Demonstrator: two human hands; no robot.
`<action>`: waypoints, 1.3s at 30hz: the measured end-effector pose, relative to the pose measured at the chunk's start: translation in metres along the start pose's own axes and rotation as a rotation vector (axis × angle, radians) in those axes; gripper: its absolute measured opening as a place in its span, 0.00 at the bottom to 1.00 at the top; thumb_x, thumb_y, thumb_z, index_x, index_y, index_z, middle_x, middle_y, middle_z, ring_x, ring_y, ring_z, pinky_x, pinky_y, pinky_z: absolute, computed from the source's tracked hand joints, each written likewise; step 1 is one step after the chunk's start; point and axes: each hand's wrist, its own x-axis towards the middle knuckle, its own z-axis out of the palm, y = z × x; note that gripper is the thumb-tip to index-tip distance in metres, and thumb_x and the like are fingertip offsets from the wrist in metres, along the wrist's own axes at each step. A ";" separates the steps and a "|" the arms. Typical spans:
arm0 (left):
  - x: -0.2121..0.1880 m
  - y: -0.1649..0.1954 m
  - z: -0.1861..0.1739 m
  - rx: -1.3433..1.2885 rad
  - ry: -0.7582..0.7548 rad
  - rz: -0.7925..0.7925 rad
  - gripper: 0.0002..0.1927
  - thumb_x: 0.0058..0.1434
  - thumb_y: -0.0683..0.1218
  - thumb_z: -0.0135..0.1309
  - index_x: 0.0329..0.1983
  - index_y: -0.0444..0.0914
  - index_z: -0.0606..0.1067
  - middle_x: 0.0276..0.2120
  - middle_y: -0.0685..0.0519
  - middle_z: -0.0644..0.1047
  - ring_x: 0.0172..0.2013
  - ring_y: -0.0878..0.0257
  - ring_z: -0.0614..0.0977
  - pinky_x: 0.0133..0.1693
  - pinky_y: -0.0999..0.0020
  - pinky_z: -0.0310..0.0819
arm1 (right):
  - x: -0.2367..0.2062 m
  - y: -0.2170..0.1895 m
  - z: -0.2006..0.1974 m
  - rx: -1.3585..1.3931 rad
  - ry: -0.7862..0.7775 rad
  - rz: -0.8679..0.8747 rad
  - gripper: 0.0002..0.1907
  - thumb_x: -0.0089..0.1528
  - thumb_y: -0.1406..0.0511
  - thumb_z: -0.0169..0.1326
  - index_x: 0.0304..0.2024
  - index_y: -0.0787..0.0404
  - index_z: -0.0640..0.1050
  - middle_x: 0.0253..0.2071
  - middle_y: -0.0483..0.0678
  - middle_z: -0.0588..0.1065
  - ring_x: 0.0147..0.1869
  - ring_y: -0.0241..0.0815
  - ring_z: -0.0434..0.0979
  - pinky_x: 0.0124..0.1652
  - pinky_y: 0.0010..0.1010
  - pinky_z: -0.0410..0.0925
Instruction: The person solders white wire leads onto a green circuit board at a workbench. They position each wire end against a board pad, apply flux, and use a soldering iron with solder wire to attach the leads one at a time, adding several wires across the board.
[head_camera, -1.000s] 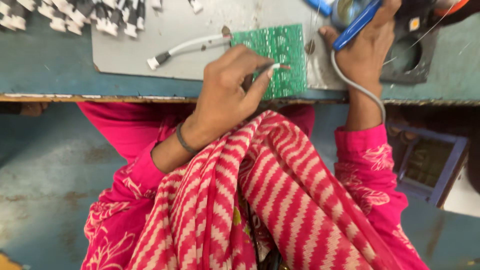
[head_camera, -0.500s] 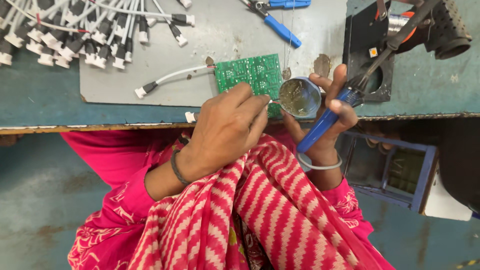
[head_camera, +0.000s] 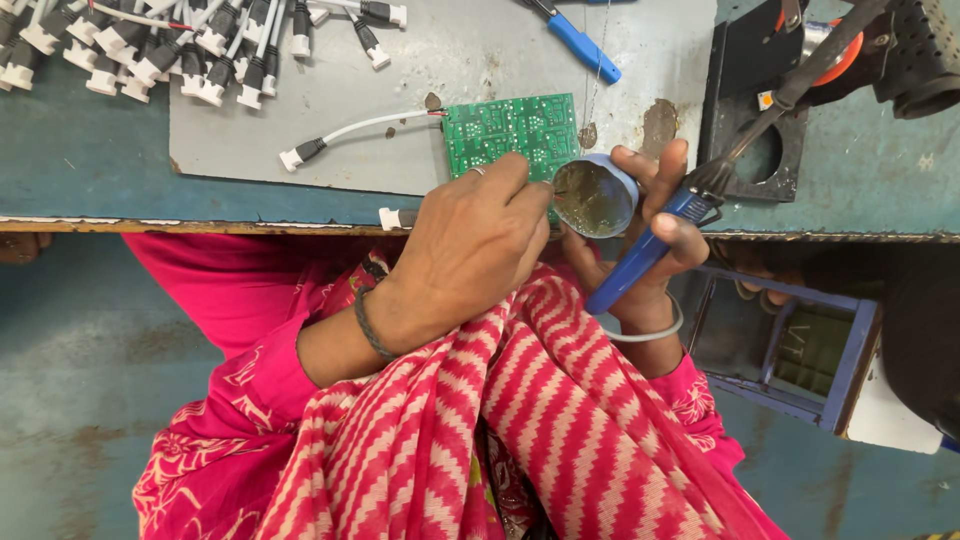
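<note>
— How are your hands set?

— My left hand is curled over the table edge, fingertips pinched together at the mouth of the small round tin; whatever they pinch is too small to make out. My right hand does two jobs: the thumb and first fingers cup the tin, tilted toward me, while the rest wrap the blue-handled soldering iron, whose tip points up and away to the right (toward its black stand).

— And the board?

— One green circuit board lies flat on the grey mat, just beyond my left knuckles, with one white lead running off its left corner.

— What else, counted?

— One tin, one iron, one blue-handled tool at the top, and a heap of black-and-white plug leads, too tangled to count.
</note>
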 end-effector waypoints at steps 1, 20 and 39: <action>0.000 0.000 0.000 0.001 -0.003 0.003 0.05 0.62 0.42 0.57 0.35 0.34 0.74 0.36 0.45 0.71 0.34 0.48 0.79 0.35 0.54 0.74 | 0.000 -0.001 0.000 0.011 -0.001 0.004 0.50 0.59 0.80 0.67 0.63 0.37 0.50 0.82 0.49 0.45 0.71 0.51 0.69 0.63 0.44 0.75; -0.003 -0.009 -0.009 -0.150 0.076 -0.032 0.07 0.63 0.41 0.59 0.43 0.35 0.80 0.35 0.46 0.74 0.34 0.49 0.79 0.34 0.55 0.73 | -0.010 0.013 -0.010 -0.039 0.040 0.057 0.46 0.61 0.75 0.68 0.63 0.38 0.51 0.83 0.50 0.47 0.71 0.50 0.69 0.67 0.44 0.72; -0.007 -0.014 -0.020 -0.075 0.101 0.021 0.05 0.63 0.41 0.62 0.42 0.38 0.80 0.33 0.51 0.74 0.33 0.52 0.79 0.34 0.58 0.73 | 0.011 -0.005 -0.020 0.252 0.005 0.174 0.53 0.58 0.79 0.70 0.69 0.37 0.52 0.83 0.48 0.45 0.71 0.50 0.71 0.65 0.40 0.78</action>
